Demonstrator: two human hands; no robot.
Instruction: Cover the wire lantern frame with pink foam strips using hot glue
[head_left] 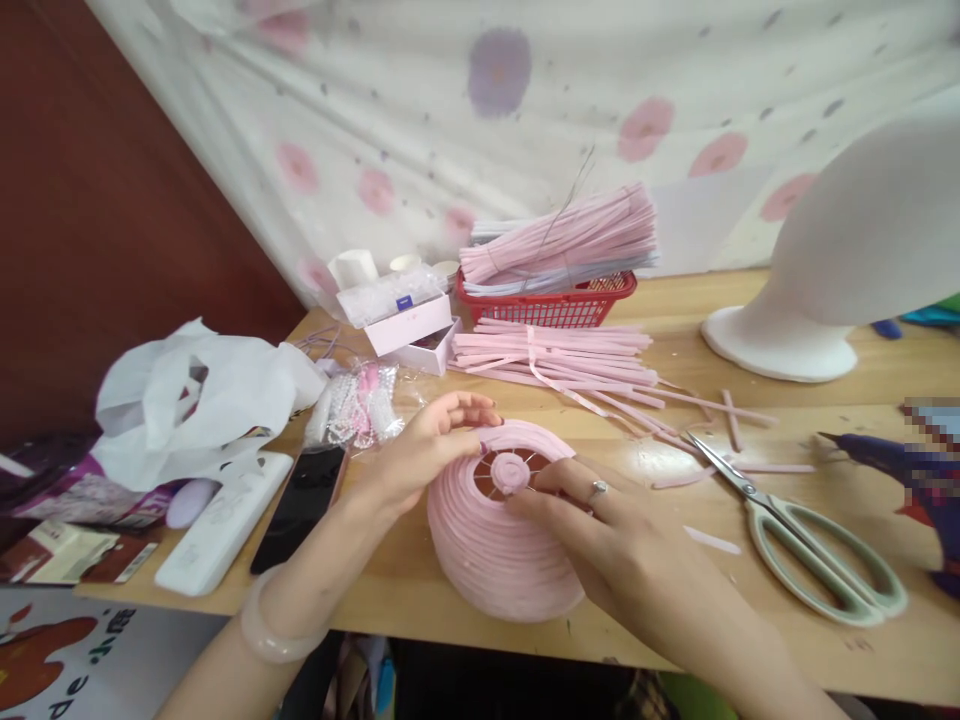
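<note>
A pale wood-grained table [409,590] fills the lower view, its front edge cutting across the bottom. Close to that edge, at the middle, sits a pink coiled piece [491,575]: a squat, rounded dome built from soft, fuzzy cord wound in even, ridged rings. Its top has a round opening crossed by thin wire spokes, which meet at a small spiral hub [512,473] of the same pink cord.

The right hand [622,520], wearing a ring, has its thumb and fingers bent at the opening's rim; whether they pinch anything cannot be told. The left hand [431,440] lies over the opposite side, loosely curved, fingers apart from the thumb, which rests by the rim.

To the right lie scissors [766,505] with pale green handles and steel blades; to the left, a glossy black phone [300,505] beside a smooth white bar [225,525]. Beyond are a clear bag of shiny beads [356,405] and a bundle of fuzzy pink strips [555,360]. Farther back, a red mesh basket [555,312] carries more strips, near a smooth white mannequin head [862,220]. Behind hangs a creased, flower-printed white curtain [420,110].
</note>
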